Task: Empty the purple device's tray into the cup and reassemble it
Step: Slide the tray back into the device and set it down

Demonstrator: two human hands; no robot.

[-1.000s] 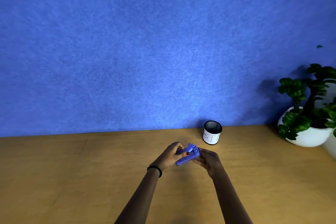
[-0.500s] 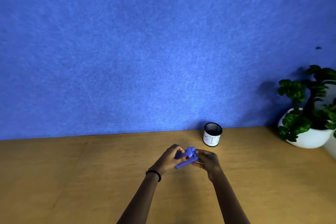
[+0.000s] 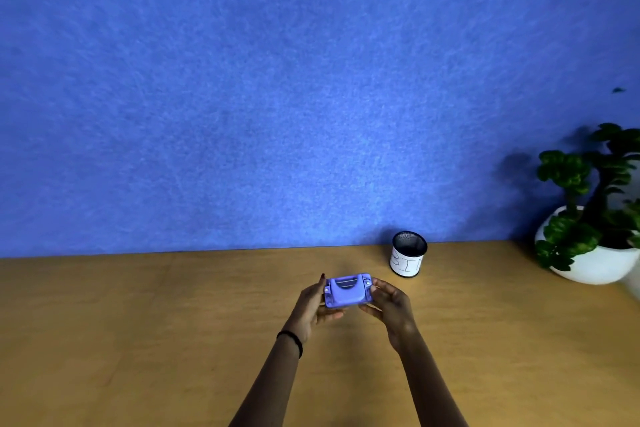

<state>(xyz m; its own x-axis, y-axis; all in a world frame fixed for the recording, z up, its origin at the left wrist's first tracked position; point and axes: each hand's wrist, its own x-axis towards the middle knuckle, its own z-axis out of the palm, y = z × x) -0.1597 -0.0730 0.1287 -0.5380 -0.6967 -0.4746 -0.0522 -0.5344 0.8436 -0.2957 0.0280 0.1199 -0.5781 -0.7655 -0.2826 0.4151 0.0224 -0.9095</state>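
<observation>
The purple device (image 3: 347, 290), a small hole punch, is held level above the wooden table, its broad face turned toward me. My left hand (image 3: 313, 305) grips its left end and my right hand (image 3: 391, 305) grips its right end. I cannot make out its tray separately. The cup (image 3: 407, 255), a black mesh pot with a white label, stands upright at the back of the table, to the right of and beyond the device.
A blue felt wall rises behind the wooden table (image 3: 138, 340). A green plant in a white pot (image 3: 592, 253) stands at the far right. A black band circles my left wrist.
The device has turned from a tilted, edge-on pose to level with its broad face toward me. Both hands have shifted to its two ends.
</observation>
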